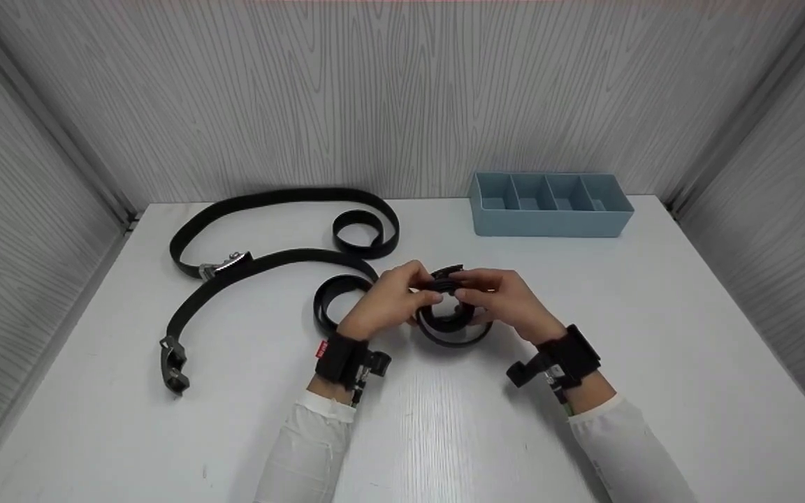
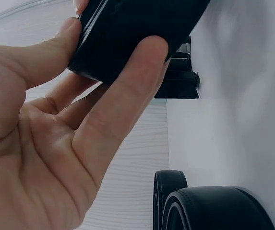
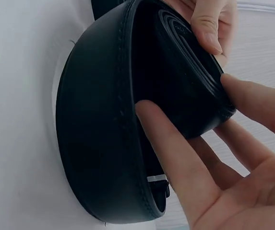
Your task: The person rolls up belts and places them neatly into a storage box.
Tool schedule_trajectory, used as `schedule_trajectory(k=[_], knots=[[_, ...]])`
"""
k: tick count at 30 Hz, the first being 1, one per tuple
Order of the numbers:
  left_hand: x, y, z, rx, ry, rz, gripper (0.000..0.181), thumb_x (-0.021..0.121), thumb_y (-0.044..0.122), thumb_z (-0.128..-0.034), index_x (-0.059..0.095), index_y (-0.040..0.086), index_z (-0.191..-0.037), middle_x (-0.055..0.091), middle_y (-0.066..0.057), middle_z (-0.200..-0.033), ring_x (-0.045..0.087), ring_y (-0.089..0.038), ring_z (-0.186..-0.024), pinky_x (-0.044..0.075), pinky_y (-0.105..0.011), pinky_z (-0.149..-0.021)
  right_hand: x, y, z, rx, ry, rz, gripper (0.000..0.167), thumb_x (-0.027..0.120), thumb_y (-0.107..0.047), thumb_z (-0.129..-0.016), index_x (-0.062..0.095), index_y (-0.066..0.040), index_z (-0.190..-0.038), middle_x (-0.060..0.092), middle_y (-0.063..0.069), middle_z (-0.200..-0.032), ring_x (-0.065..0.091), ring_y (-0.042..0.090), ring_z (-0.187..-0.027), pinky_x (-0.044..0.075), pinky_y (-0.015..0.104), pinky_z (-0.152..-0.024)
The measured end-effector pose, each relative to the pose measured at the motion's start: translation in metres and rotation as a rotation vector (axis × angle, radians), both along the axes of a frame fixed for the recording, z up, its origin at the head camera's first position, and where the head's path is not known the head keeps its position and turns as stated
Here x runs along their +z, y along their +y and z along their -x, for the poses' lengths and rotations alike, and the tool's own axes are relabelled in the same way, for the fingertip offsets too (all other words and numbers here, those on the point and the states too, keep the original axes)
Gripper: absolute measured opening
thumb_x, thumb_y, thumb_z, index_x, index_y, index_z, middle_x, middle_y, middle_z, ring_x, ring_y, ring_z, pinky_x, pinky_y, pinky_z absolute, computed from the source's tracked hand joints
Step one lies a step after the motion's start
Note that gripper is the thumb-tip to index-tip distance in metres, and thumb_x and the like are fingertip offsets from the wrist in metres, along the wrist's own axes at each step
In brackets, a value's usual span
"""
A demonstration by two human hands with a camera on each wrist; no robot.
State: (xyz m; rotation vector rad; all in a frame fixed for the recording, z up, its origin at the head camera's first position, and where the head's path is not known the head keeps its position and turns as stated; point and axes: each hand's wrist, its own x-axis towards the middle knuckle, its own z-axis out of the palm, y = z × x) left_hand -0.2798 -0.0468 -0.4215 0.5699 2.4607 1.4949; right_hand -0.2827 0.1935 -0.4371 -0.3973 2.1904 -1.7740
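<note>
Both hands hold a black leather belt point(image 1: 450, 344), partly rolled into a coil with a wider loose loop round it. My left hand point(image 1: 390, 299) pinches the coil's left side between thumb and fingers. From the other side, my right hand point(image 1: 514, 304) grips it; in the right wrist view its thumb touches the coil's edge and a finger point(image 3: 171, 143) reaches inside the loop. The layered turns of the coil point(image 3: 195, 62) show there. In the left wrist view the strap point(image 2: 123, 38) lies across my left fingers. The belt's buckle cannot be made out clearly.
Left of the hands lie two more black belts, a far one point(image 1: 291, 195) with a silver buckle point(image 1: 224, 265) and a nearer one point(image 1: 284, 257), each curled at its right end. A blue divided tray point(image 1: 549, 225) stands at the back right, before the rear wall point(image 1: 374, 98).
</note>
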Motion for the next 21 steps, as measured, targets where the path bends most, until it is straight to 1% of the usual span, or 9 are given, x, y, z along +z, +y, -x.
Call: schedule_trajectory(k=[3, 6, 8, 11, 14, 17, 21], knots=[[0.0013, 0.0005, -0.0007, 0.026, 0.000, -0.024, 0.022, 0.072, 0.020, -0.1009, 0.062, 0.007, -0.115, 0.069, -0.013, -0.127, 0.070, -0.018, -0.083, 0.059, -0.032, -0.065, 0.0003, -0.0021, -0.0010, -0.029, 0.011, 0.030, 0.043, 0.072, -0.018, -0.100, 0.064, -0.004, -0.140, 0.064, 0.018, -0.132, 0.063, 0.036, -0.115, 0.063, 0.041, -0.075], [0.0018, 0.0013, -0.0007, 0.064, 0.006, -0.050, 0.023, 0.072, 0.022, -0.1011, 0.062, 0.007, -0.116, 0.070, -0.011, -0.121, 0.071, -0.017, -0.085, 0.059, -0.033, -0.068, 0.0001, -0.0037, -0.0018, -0.069, 0.019, 0.070, 0.043, 0.072, -0.016, -0.100, 0.063, -0.004, -0.140, 0.067, 0.017, -0.130, 0.062, 0.041, -0.119, 0.063, 0.041, -0.075], [0.0018, 0.0016, -0.0006, 0.093, 0.007, -0.067, 0.023, 0.072, 0.023, -0.1011, 0.063, 0.007, -0.115, 0.070, -0.009, -0.118, 0.072, -0.016, -0.088, 0.060, -0.033, -0.071, -0.0004, -0.0047, -0.0018, -0.099, 0.018, 0.099, 0.044, 0.072, -0.015, -0.100, 0.062, -0.003, -0.142, 0.067, 0.019, -0.130, 0.063, 0.040, -0.119, 0.063, 0.040, -0.076], [0.0017, 0.0019, -0.0004, 0.128, 0.001, -0.093, 0.024, 0.072, 0.024, -0.1008, 0.062, 0.008, -0.115, 0.068, -0.007, -0.116, 0.072, -0.016, -0.094, 0.060, -0.033, -0.075, -0.0006, -0.0065, -0.0020, -0.161, 0.007, 0.141, 0.043, 0.070, -0.014, -0.101, 0.062, -0.004, -0.142, 0.065, 0.022, -0.130, 0.067, 0.031, -0.113, 0.062, 0.037, -0.078], [0.0017, 0.0023, -0.0003, 0.133, -0.008, -0.118, 0.026, 0.073, 0.024, -0.1005, 0.060, 0.008, -0.117, 0.067, -0.006, -0.119, 0.072, -0.016, -0.097, 0.060, -0.031, -0.078, -0.0017, -0.0079, -0.0015, -0.212, -0.008, 0.174, 0.042, 0.070, -0.015, -0.101, 0.063, -0.005, -0.142, 0.064, 0.024, -0.131, 0.069, 0.024, -0.108, 0.062, 0.036, -0.079], [0.0018, 0.0029, 0.0000, 0.132, -0.013, -0.125, 0.026, 0.074, 0.022, -0.0997, 0.059, 0.008, -0.116, 0.067, -0.006, -0.118, 0.072, -0.017, -0.097, 0.060, -0.031, -0.078, -0.0029, -0.0084, -0.0008, -0.215, -0.016, 0.181, 0.043, 0.071, -0.017, -0.101, 0.062, -0.006, -0.142, 0.063, 0.024, -0.134, 0.068, 0.024, -0.110, 0.062, 0.037, -0.081], [0.0020, 0.0037, 0.0010, 0.133, -0.015, -0.119, 0.024, 0.074, 0.019, -0.0990, 0.059, 0.007, -0.113, 0.068, -0.006, -0.116, 0.072, -0.018, -0.096, 0.060, -0.032, -0.077, -0.0035, -0.0064, 0.0000, -0.187, -0.031, 0.192, 0.044, 0.071, -0.017, -0.101, 0.061, -0.006, -0.143, 0.061, 0.025, -0.137, 0.066, 0.028, -0.114, 0.062, 0.039, -0.083]])
